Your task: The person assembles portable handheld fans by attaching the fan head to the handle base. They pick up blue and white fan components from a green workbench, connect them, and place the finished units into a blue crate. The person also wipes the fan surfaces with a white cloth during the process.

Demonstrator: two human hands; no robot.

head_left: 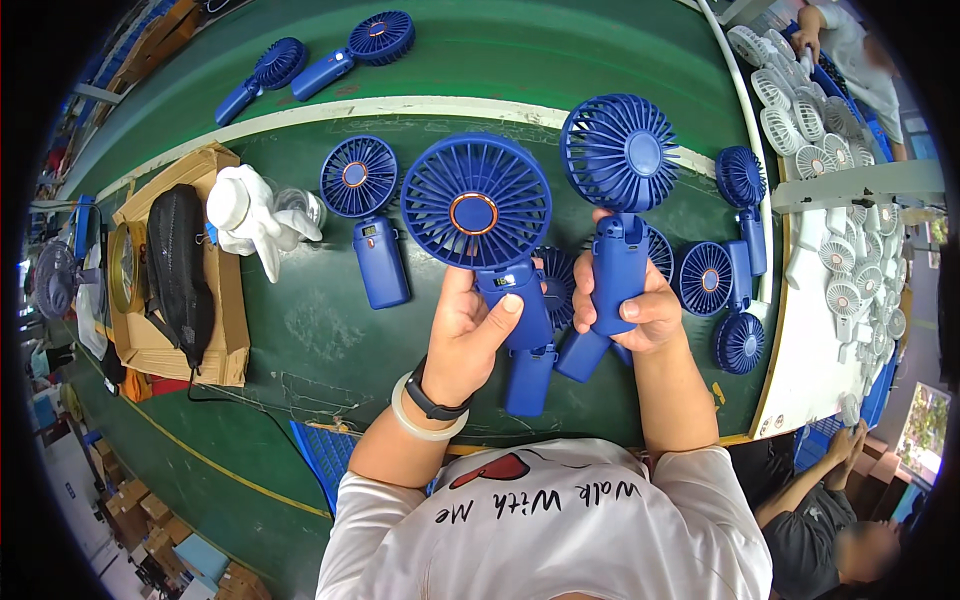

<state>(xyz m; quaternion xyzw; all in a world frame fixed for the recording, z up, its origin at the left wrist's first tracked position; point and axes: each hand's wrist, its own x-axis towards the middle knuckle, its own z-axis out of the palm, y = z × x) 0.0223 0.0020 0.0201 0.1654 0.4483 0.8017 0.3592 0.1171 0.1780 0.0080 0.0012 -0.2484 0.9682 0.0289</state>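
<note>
The left hand [468,335] gripped a blue plastic handheld fan [480,215]; the right hand [625,305] clasped a second blue fan [620,160], apart above the green bench [300,330]. More blue fans [725,300] crowded the right edge; a cardboard box [225,330] sat left.

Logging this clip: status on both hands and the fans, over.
Left hand grips blue fan, face up. Right hand grips second blue fan by its handle. More fans lie beneath, on green table.
</note>
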